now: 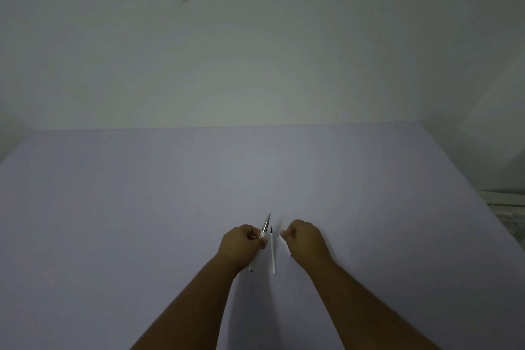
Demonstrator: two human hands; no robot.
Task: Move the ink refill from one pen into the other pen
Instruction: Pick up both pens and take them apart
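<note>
My left hand grips a pen with a silver front part and a white barrel; its tip points up and away, and the white end shows below the hand. Between my hands a thin white ink refill with a dark tip lies on the pale lilac table, touching neither hand. My right hand is closed on a second slim white pen piece, which slants down under the hand; most of it is hidden.
A plain pale wall rises behind the table's far edge. At the right, past the table's edge, stand some white objects. Both of my forearms come in from the bottom of the view.
</note>
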